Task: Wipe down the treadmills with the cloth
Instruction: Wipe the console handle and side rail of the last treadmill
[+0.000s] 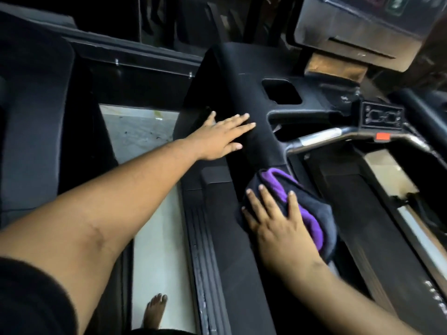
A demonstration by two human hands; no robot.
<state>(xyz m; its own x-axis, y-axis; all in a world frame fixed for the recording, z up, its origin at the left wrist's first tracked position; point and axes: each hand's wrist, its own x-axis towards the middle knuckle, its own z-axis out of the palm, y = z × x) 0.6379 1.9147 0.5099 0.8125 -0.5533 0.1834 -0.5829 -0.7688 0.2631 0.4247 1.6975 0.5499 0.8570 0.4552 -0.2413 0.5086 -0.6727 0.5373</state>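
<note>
Nearest, at lower left, dark sleeve (29,296) and bare left forearm reaching forward. Below, bare foot (154,310) on pale floor (157,238) between two machines. Right hand (278,221) laid flat, fingers (266,201) straight and spread, pressing purple-and-dark cloth (312,213) onto black side arm (242,238) of treadmill; nothing curled around the cloth. Cloth bunched, draped over inner edge of arm, just above running belt (358,213). Farther along same arm, left hand (222,136) resting palm down, fingers extended and slightly apart, gripping nothing. Beyond, recessed cup holder (281,91), chrome handlebar (319,139) with red tag (383,136), small control panel (382,116). Farthest, top right, blurred console (358,25). Left, second dark treadmill (36,105), well apart from cloth.
</note>
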